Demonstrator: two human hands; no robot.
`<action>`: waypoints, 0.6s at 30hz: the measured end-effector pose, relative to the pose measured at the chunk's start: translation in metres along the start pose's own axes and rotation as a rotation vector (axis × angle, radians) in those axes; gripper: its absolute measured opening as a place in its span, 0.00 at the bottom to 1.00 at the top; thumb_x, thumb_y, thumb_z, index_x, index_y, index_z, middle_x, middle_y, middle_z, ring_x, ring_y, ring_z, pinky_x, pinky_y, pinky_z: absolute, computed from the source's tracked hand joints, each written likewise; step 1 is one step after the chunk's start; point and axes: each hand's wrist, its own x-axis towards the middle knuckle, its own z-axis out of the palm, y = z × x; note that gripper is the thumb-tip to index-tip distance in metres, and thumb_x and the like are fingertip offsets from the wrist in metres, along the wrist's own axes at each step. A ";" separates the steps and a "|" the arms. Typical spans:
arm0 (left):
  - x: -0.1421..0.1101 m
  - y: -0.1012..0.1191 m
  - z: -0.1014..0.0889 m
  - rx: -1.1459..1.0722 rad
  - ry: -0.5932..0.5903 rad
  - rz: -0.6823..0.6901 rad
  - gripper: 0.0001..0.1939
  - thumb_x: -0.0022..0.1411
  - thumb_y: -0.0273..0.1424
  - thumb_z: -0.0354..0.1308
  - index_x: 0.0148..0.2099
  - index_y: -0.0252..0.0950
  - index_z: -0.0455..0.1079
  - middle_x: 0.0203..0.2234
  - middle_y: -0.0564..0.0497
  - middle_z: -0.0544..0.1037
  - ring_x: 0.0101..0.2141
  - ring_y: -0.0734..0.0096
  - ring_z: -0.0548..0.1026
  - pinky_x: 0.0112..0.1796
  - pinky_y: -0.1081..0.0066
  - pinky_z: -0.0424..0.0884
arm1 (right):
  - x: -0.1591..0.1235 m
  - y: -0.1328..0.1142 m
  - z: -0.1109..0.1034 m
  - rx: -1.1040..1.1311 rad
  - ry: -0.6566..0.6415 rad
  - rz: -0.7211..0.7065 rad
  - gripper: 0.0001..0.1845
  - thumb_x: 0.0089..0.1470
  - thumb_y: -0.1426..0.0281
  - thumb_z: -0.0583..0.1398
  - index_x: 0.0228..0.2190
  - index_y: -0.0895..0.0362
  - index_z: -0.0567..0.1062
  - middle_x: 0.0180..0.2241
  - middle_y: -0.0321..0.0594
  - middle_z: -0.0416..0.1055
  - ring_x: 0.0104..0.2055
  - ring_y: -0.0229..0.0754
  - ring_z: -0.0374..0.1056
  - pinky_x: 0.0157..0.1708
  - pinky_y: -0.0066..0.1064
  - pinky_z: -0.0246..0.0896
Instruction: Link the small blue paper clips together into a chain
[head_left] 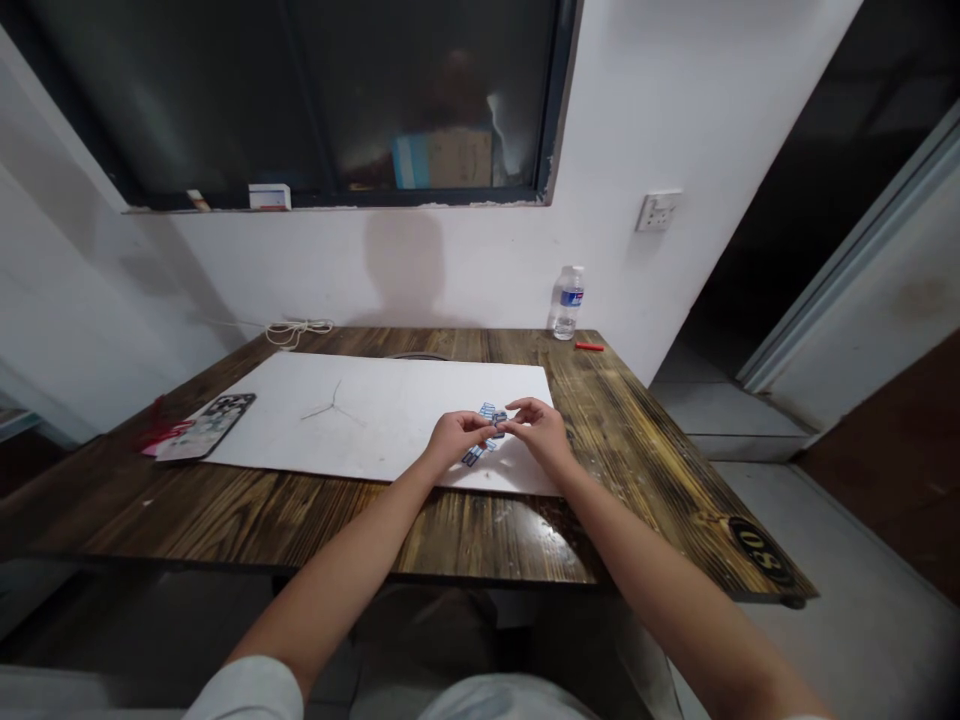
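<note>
Both arms reach across the wooden table [480, 535]. The left hand [454, 440] and right hand [541, 432] come together, fingertips pinching a small blue-and-white cutout [486, 432] just above a white sheet [360, 420]. A plastic water bottle [568, 304] stands beyond.

A white wall [420, 270] rises behind the wooden bench [660, 470], with a dark window [337, 100] set high in it and a wall socket [658, 211] to the right. Further right, a doorway [750, 250] opens onto darkness beside a pale door frame [847, 270]. Grey floor tiles [727, 415] lie beyond. Dim indoor light casts a soft shadow on the wall.
</note>
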 end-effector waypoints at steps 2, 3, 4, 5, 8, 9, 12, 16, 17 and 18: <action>0.000 0.001 0.000 -0.011 -0.014 0.009 0.20 0.42 0.45 0.68 0.28 0.33 0.75 0.21 0.49 0.77 0.21 0.73 0.72 0.25 0.72 0.67 | 0.001 -0.002 -0.001 0.004 -0.008 0.016 0.22 0.31 0.58 0.72 0.28 0.57 0.75 0.19 0.34 0.71 0.23 0.39 0.67 0.27 0.30 0.62; 0.000 0.001 0.000 -0.013 -0.012 0.011 0.19 0.42 0.45 0.69 0.28 0.33 0.75 0.21 0.49 0.77 0.20 0.73 0.72 0.25 0.73 0.67 | 0.001 -0.002 -0.001 0.014 -0.010 0.024 0.22 0.30 0.59 0.72 0.27 0.57 0.75 0.19 0.34 0.71 0.23 0.38 0.67 0.27 0.30 0.61; -0.001 0.002 0.000 -0.014 -0.005 0.012 0.19 0.42 0.45 0.69 0.28 0.33 0.75 0.21 0.49 0.77 0.20 0.73 0.72 0.25 0.73 0.67 | 0.002 -0.003 -0.001 0.031 -0.012 0.035 0.21 0.29 0.59 0.72 0.26 0.57 0.75 0.19 0.34 0.71 0.23 0.38 0.66 0.26 0.30 0.61; 0.000 0.002 0.000 -0.014 0.007 0.012 0.19 0.42 0.44 0.69 0.28 0.33 0.75 0.20 0.49 0.77 0.20 0.73 0.71 0.25 0.73 0.67 | 0.002 -0.004 -0.001 0.054 -0.016 0.047 0.21 0.29 0.58 0.72 0.25 0.57 0.74 0.19 0.34 0.71 0.23 0.38 0.66 0.26 0.30 0.61; 0.000 0.001 -0.001 -0.023 0.064 0.018 0.18 0.42 0.44 0.68 0.28 0.33 0.75 0.19 0.50 0.76 0.20 0.73 0.71 0.24 0.73 0.67 | 0.005 -0.004 -0.001 0.106 -0.033 0.059 0.19 0.33 0.56 0.70 0.23 0.57 0.74 0.22 0.37 0.73 0.25 0.39 0.67 0.29 0.31 0.62; 0.001 0.000 -0.001 -0.033 0.086 0.019 0.18 0.43 0.44 0.68 0.28 0.33 0.75 0.19 0.51 0.76 0.19 0.73 0.71 0.24 0.73 0.66 | 0.006 -0.004 -0.002 0.097 -0.025 0.051 0.18 0.37 0.55 0.68 0.24 0.57 0.75 0.22 0.37 0.74 0.26 0.40 0.68 0.31 0.32 0.63; 0.004 -0.005 -0.001 -0.082 0.188 0.013 0.18 0.43 0.43 0.68 0.29 0.33 0.75 0.20 0.50 0.76 0.19 0.74 0.70 0.24 0.73 0.66 | 0.010 0.000 -0.008 -0.035 0.027 0.028 0.17 0.46 0.55 0.63 0.26 0.57 0.76 0.26 0.40 0.75 0.30 0.41 0.69 0.35 0.34 0.63; 0.009 -0.010 -0.006 -0.130 0.336 -0.007 0.18 0.44 0.42 0.68 0.31 0.33 0.76 0.23 0.49 0.78 0.20 0.75 0.70 0.23 0.75 0.63 | 0.012 0.008 -0.017 -0.414 -0.002 0.005 0.15 0.50 0.60 0.61 0.36 0.57 0.77 0.38 0.45 0.76 0.40 0.46 0.70 0.41 0.38 0.64; 0.009 -0.011 -0.008 -0.142 0.362 -0.014 0.18 0.44 0.42 0.67 0.32 0.33 0.76 0.24 0.49 0.78 0.20 0.76 0.70 0.22 0.75 0.63 | 0.012 0.010 -0.018 -0.527 -0.035 -0.026 0.16 0.51 0.62 0.61 0.40 0.56 0.76 0.42 0.46 0.75 0.43 0.47 0.70 0.44 0.39 0.63; 0.010 -0.011 -0.010 -0.155 0.385 -0.020 0.18 0.44 0.42 0.67 0.33 0.33 0.76 0.25 0.49 0.78 0.20 0.76 0.70 0.22 0.76 0.62 | 0.011 0.011 -0.019 -0.632 -0.079 -0.067 0.17 0.52 0.64 0.61 0.43 0.56 0.76 0.44 0.47 0.74 0.46 0.48 0.68 0.47 0.39 0.62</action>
